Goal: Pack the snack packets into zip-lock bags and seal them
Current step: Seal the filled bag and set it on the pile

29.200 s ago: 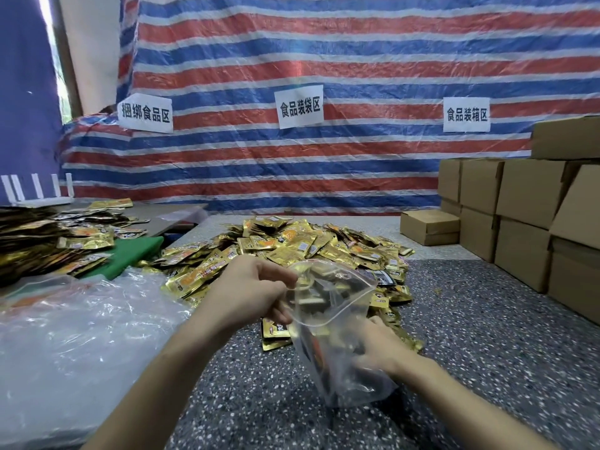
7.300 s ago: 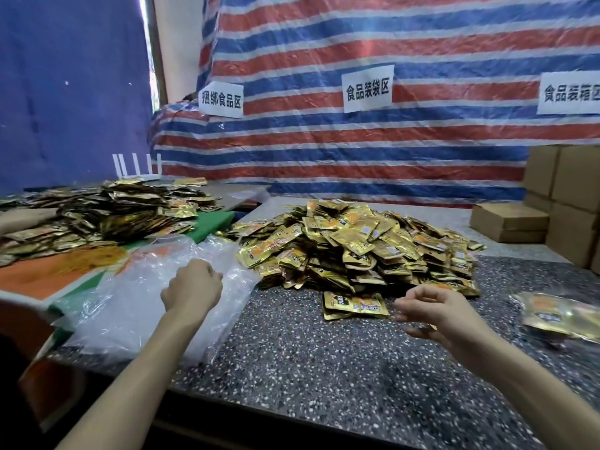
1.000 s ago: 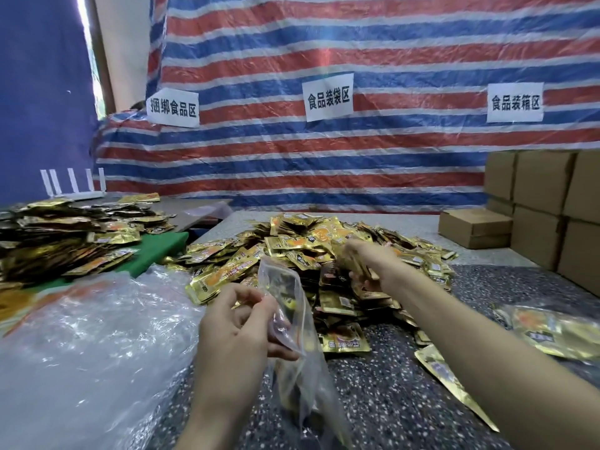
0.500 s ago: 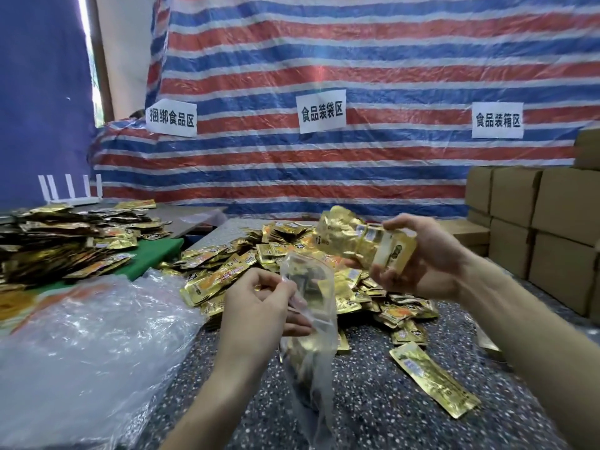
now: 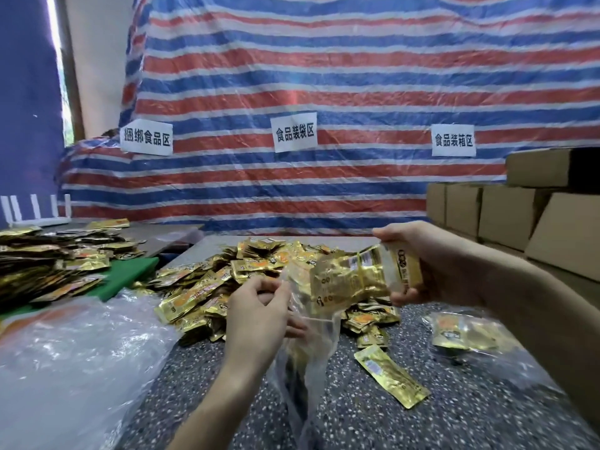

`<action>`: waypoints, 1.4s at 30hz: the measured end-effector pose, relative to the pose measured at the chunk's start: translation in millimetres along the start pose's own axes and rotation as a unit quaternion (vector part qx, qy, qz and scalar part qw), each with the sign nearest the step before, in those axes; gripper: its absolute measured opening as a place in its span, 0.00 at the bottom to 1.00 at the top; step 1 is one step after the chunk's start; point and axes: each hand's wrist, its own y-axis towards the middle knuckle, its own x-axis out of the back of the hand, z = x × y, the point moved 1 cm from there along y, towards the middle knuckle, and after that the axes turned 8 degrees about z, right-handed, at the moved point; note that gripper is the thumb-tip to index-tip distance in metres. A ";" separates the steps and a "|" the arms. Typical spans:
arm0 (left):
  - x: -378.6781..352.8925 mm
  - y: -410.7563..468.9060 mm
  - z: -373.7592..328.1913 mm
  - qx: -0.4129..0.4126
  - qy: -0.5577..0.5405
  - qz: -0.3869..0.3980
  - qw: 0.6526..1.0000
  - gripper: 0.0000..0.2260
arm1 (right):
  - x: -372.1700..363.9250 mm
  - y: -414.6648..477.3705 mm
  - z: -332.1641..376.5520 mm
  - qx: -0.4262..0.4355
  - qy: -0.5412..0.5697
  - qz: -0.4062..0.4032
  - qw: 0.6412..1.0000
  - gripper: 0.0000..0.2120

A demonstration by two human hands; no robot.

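The left hand (image 5: 256, 316) pinches the rim of a clear zip-lock bag (image 5: 308, 339) between thumb and curled fingers. The bag hangs down from that grip toward the speckled table (image 5: 438, 417), with its mouth held up and facing right.

The right hand (image 5: 431, 261) is to the right of the left hand and a little higher. Its fingers are wrapped round a bunch of gold snack packets (image 5: 354, 280). The free end of the bunch points leftward and reaches the mouth of the bag, just beside the left thumb. Whether the packets are already inside the rim cannot be told through the film.

Just beyond both hands a large loose pile of packets (image 5: 256, 264) lies on the table. Below the right hand one single packet (image 5: 389, 380) lies flat and apart from the pile. Under the right forearm, further right, a filled bag (image 5: 464, 329) rests on the table.

Left of the left hand lies a crumpled heap of clear plastic (image 5: 65, 368). Beyond it a second pile of packets (image 5: 48, 264) sits on a green board (image 5: 130, 277).

Beyond the right hand stand stacked cardboard boxes (image 5: 506, 216). Behind everything hangs a red, white and blue striped tarp (image 5: 324, 92) bearing three white signs (image 5: 294, 137).
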 end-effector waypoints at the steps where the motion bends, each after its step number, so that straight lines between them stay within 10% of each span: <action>1: -2.6 -0.1 -1.0 -0.004 0.008 0.000 1.000 0.05 | -2.6 -0.5 -0.5 0.003 -0.007 0.007 1.000 0.21; 10: -25.5 -1.6 -11.3 -0.039 0.018 0.031 0.999 0.07 | -32.2 22.0 -7.3 0.057 -0.144 -0.052 0.987 0.22; 26: -9.7 -7.8 -15.2 -0.015 0.024 0.010 1.000 0.05 | -60.1 41.0 -14.0 -0.006 -0.049 0.038 0.998 0.13; 32: -6.2 -10.4 -18.1 -0.057 -0.021 -0.006 0.998 0.05 | -73.5 48.2 -29.6 0.032 -0.358 0.045 0.932 0.30; 36: 1.3 -12.1 -16.0 -0.065 -0.028 -0.003 0.997 0.05 | -62.0 41.3 -29.3 0.010 -0.275 0.118 0.954 0.39; 42: 6.5 -11.6 -8.2 -0.073 -0.020 0.022 0.997 0.09 | -48.6 38.4 -35.5 0.169 -0.332 0.134 0.918 0.14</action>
